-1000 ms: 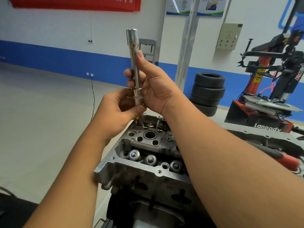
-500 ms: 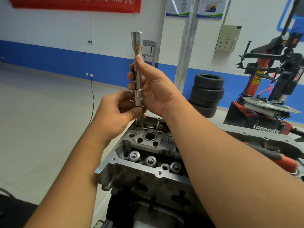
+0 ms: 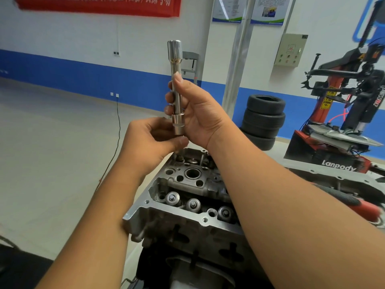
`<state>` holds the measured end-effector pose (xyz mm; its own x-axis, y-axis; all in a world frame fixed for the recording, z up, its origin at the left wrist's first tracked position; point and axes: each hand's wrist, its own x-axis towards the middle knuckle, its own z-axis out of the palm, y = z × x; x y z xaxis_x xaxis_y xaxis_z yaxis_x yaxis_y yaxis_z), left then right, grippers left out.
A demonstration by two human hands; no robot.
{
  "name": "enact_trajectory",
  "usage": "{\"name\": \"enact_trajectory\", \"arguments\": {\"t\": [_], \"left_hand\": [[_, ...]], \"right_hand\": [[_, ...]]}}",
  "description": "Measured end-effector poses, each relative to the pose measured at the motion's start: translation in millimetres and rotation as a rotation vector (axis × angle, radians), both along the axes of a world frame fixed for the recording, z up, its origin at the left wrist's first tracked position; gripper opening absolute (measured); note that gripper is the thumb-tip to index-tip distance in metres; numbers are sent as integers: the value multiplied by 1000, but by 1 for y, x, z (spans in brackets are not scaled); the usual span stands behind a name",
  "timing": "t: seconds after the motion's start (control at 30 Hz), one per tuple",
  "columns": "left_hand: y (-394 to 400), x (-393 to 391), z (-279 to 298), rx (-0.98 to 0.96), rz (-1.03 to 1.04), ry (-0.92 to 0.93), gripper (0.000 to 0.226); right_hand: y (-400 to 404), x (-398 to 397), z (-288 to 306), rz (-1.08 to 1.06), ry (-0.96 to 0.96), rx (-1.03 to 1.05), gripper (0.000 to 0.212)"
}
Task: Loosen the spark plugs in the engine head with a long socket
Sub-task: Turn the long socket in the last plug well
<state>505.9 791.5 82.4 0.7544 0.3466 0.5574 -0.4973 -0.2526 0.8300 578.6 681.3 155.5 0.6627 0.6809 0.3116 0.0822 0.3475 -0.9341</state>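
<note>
Socket upright above engine head; right hand fingers curled around shaft, left hand pinching lower end.

Stacked tyres stand by the blue-banded wall, near a red tyre changer. A red banner and grey control box hang on the wall.

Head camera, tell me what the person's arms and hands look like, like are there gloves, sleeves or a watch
Both the left hand and the right hand are bare, with no gloves. No ring, watch or wristband shows on either. Both forearms are uncovered as far as the frame reaches, so no sleeve is visible. Fingernails that show are short.
</note>
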Motion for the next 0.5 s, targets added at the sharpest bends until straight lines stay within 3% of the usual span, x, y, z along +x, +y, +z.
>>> {"name": "enact_trajectory", "arguments": {"t": [0.13, 0.3, 0.5], "left_hand": [[5, -3, 0, 30, -116, 12, 32], [0, -1, 0, -6, -2, -6, 31], [6, -2, 0, 20, -63, 9, 31]], "right_hand": [[-1, 1, 0, -6, -23, -10, 21], [-1, 0, 0, 5, -6, 8, 19], [-1, -1, 0, 1, -8, 4, 18]]}}
